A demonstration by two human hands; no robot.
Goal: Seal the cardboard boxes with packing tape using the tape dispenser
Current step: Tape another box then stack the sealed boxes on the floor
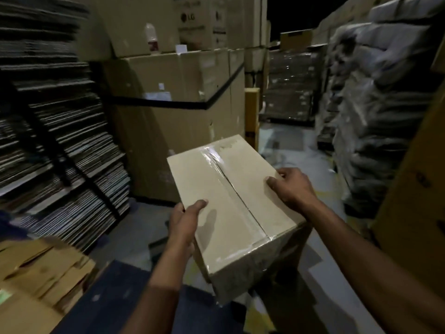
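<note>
You hold the cardboard box [231,208] off the floor between both hands: your left hand [186,220] grips its left edge, your right hand [289,186] grasps the right edge. Clear tape [237,196] covers the top seam. The tape looks wrinkled at the far end, though blur obscures it; it could lift there. An "LG" mark shows on a stacked carton [192,20] behind. No dispenser is visible.

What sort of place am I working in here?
Most likely a warehouse or packing area: big stacked cartons, piles of flat cardboard, wrapped pallets, and both hands holding a taped box.
</note>
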